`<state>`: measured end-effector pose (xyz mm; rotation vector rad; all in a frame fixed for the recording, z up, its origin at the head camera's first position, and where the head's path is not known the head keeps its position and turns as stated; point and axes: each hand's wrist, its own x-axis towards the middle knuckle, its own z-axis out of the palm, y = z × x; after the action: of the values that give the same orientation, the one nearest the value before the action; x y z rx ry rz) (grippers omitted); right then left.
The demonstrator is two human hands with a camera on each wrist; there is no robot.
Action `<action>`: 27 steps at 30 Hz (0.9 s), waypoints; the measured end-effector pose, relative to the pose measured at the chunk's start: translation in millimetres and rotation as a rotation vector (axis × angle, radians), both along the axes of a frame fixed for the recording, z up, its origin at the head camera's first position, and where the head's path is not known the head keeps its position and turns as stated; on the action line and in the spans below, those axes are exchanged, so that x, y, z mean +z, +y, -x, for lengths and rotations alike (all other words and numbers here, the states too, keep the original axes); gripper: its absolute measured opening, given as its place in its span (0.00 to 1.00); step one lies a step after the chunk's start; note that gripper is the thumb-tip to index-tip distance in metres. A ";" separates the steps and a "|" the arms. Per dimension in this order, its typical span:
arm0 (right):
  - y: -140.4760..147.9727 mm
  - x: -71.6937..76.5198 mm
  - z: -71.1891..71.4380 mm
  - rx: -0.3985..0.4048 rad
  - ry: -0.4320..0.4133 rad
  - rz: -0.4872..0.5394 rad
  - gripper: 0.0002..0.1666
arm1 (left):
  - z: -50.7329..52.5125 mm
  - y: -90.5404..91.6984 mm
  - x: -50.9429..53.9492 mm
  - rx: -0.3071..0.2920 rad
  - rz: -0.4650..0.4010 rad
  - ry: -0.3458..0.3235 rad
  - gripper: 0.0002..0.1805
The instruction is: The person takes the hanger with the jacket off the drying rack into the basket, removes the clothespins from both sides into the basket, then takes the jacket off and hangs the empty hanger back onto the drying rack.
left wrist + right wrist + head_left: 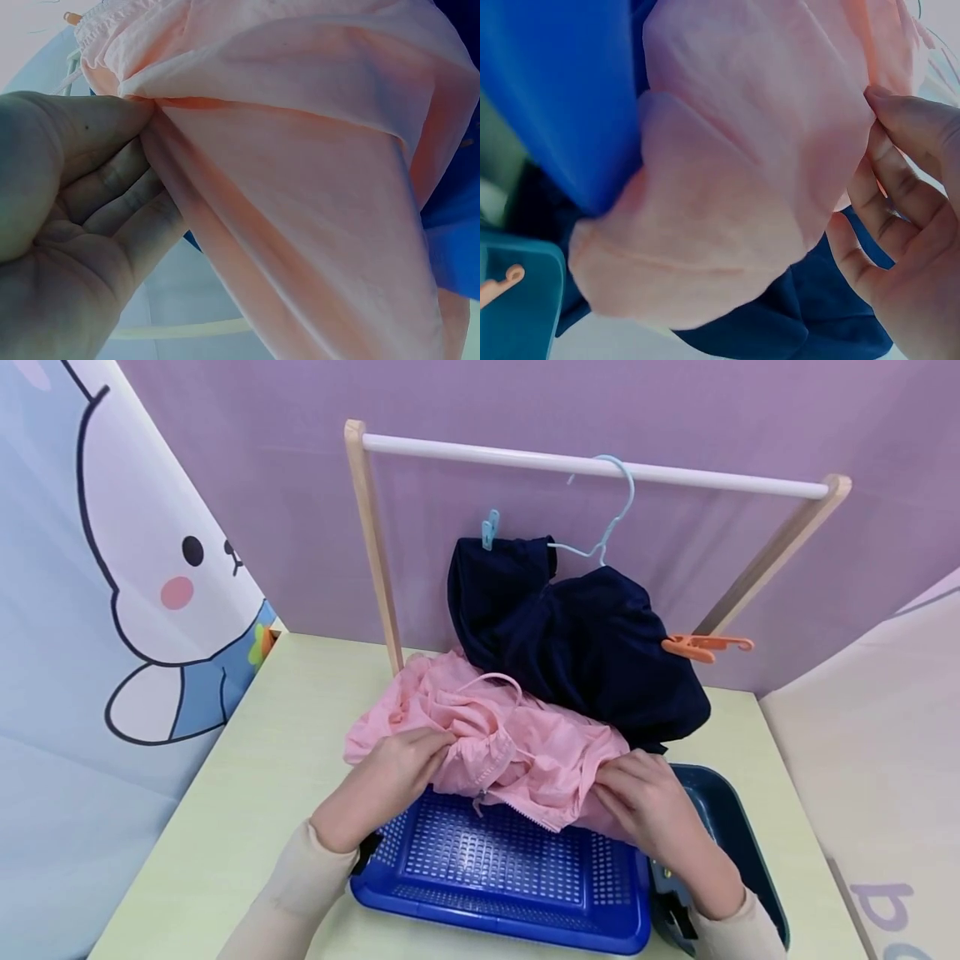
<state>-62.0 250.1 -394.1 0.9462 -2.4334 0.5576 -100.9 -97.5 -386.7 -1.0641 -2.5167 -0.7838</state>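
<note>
1. Pinching a fold of the pink garment between thumb and fingertips, your left hand has a small grip near the gathered edge. If you pull from that one fold, the thin cloth could slide out of your fingers.

2. Your right hand likewise pinches the garment, at its other side, the remaining fingers spread loosely below. Uneven lifting would probably twist the bundle, because much of the cloth lies crumpled between your two grips.

3. You have the garment over the far part of the blue basket (whether its underside touches the mesh is hidden). A sagging fold could drag on the rim and tug the basket along.

4. Watch the zip along the near edge, and the drawcord looping on top: either might snag, the zip on the mesh, the cord on your fingers.

5. Just behind, the navy garment hangs from the light blue hanger, close against the pink cloth. Pushing forward could swing it, or work loose the light blue clip or the orange clip at its edges.

6. Mind your right forearm, which passes over the dark green tray; a low sweep could knock it sideways.
</note>
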 end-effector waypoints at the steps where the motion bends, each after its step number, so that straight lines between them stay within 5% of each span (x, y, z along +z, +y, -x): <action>1: 1.2 0.6 -0.6 -0.003 0.004 0.001 0.29 | 0.0 -0.8 0.3 0.001 -0.003 -0.001 0.08; 14: 31.6 -4.7 -14.0 -0.092 -0.040 -0.005 0.31 | -2.8 -13.0 1.7 0.055 0.005 -0.068 0.09; 27: 51.6 -9.4 -18.4 -0.127 -0.025 0.039 0.30 | -2.7 -29.5 2.4 0.089 -0.008 -0.047 0.08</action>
<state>-43.6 301.7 -403.5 0.7673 -2.4750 0.5723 -98.2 -127.1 -384.3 -0.9350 -2.5776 -0.8023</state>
